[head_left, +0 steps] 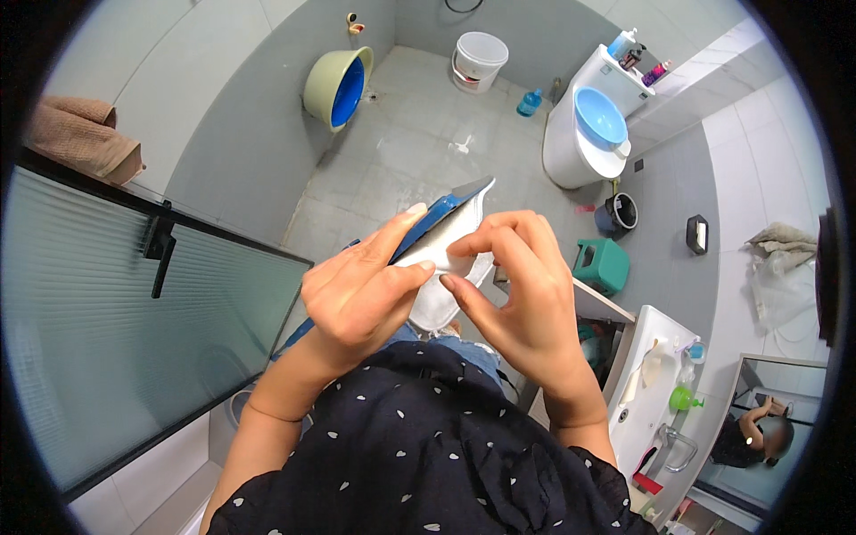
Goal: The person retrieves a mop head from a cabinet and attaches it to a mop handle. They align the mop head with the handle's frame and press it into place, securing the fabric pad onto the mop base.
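In front of my body I hold up a flat mop with a blue plate (426, 226) and a white pad (435, 308). My left hand (361, 290) is closed round the plate, its thumb pressed on the pad. Fingers curled, my right hand (526, 290) pinches the pad's white cloth near the middle with thumb and forefinger. The pad's far end stands up past the plate in a grey-white flap, and its near part hangs below my hands. Bits of blue by my left wrist look like the mop's handle, mostly hidden.
A frosted glass door (160, 312) stands at left. Against the far walls are a green-and-blue basin (325, 85), a white bucket (481, 58) and a blue bottle (529, 103). At right are a toilet (571, 143), a green stool (602, 266) and a washbasin (655, 343).
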Motion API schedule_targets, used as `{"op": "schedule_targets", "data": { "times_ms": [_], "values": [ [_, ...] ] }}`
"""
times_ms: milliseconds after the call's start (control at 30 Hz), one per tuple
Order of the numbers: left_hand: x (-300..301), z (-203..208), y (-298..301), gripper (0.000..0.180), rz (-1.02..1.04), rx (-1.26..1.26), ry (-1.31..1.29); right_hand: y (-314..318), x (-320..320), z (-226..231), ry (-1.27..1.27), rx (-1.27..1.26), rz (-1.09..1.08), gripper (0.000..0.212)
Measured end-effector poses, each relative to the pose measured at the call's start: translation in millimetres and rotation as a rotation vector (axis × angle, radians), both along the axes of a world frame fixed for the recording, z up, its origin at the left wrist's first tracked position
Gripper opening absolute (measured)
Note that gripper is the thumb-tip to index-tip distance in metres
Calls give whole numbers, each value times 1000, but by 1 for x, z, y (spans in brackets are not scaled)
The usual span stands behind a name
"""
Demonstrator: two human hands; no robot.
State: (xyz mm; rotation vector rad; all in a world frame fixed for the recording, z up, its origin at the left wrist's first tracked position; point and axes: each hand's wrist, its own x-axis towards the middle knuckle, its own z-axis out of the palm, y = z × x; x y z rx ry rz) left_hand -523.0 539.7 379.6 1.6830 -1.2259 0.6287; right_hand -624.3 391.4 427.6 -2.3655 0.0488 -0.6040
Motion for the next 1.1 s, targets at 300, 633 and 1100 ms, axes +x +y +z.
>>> {"op": "schedule_targets", "data": {
  "times_ms": [300,633,1100],
  "values": [
    [0,4,-6,35,-22,-39,143,-4,6,5,63,38,61,29],
    [-2,-3,-8,39,-42,-100,267,-9,12,1,35,136,92,29],
    [6,37,10,11,-195,136,442,-8,28,-15,-412,-151,36,31]
  ]
}}
